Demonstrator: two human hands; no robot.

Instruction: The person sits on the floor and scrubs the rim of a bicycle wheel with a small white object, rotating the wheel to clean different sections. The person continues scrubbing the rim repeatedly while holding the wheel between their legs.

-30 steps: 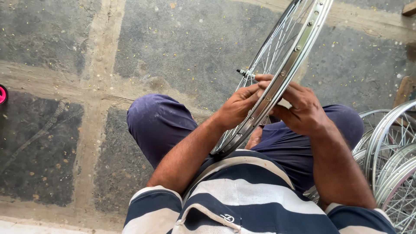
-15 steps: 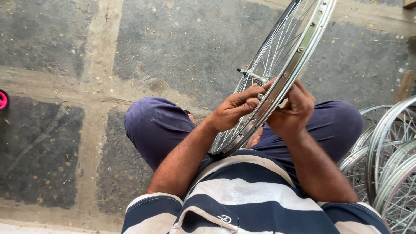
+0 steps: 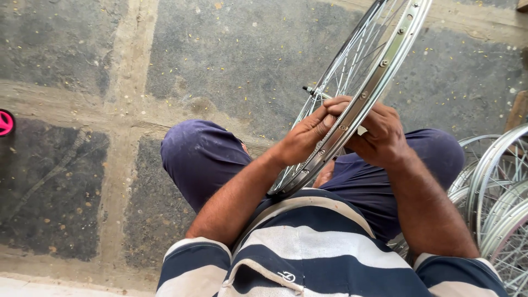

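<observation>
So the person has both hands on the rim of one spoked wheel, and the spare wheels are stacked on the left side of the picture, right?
Not quite. Both the left hand and right hand do grip the spoked wheel, but the head view shows the spare wheels stacked on the right side, not the left.

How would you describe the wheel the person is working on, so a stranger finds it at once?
Start from the seated person's lap, dark blue trousers over a stone floor. The spoked wheel rises from it toward the top right, gripped at the rim by the left hand and right hand. Unlike the stacked wheels at right, it is held.
</observation>
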